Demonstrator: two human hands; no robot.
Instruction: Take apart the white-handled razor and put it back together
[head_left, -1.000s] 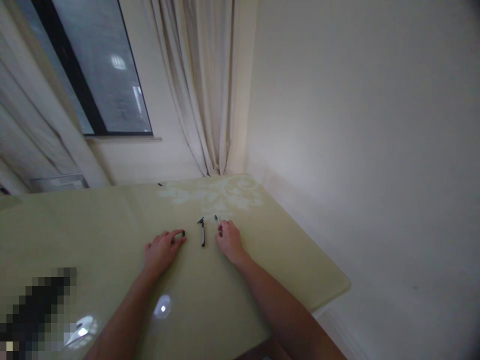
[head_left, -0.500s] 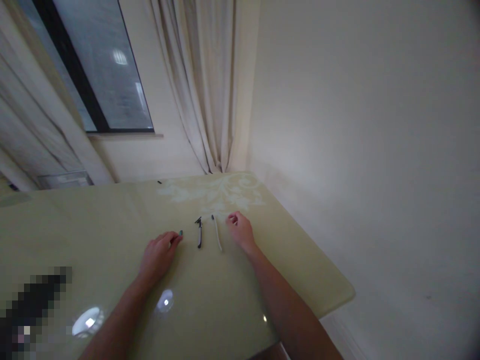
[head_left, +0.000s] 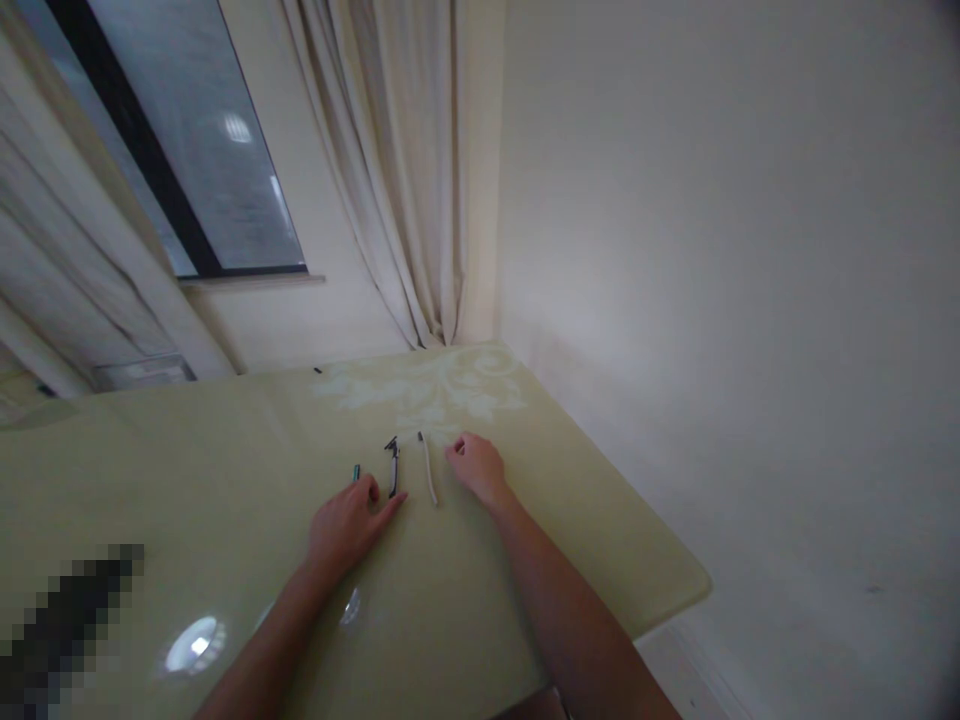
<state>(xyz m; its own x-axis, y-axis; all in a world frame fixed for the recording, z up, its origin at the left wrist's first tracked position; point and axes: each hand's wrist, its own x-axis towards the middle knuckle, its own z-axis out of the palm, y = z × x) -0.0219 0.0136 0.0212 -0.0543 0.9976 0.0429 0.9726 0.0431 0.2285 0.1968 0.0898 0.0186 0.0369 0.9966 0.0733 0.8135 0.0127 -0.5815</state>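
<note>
My left hand [head_left: 346, 527] is at the near end of a razor [head_left: 394, 470] with a dark head and a grey-and-black handle. Its thumb stretches out to the right past the handle's end, and the fingers are bent on the other side; the hand is open, and whether it touches the handle I cannot tell. Just beyond its fingers lies a small dark green item [head_left: 357, 471], partly hidden. Right of the razor lies a white toothbrush [head_left: 428, 472] with a dark head. My right hand [head_left: 478, 468] rests beside it, fingers curled in, with nothing visible in them.
The glossy pale table [head_left: 600, 540] ends at a rounded right corner near the wall. A tiny dark piece [head_left: 317, 370] lies by its far edge. A brown object [head_left: 534, 705] shows at the bottom. A blurred-out dark shape [head_left: 71, 620] is at left. Curtains [head_left: 420, 180] hang beyond.
My left hand has let go of the small dark green item and moved right to the razor's handle end, its thumb spreading out. My right hand stays almost where it was.
</note>
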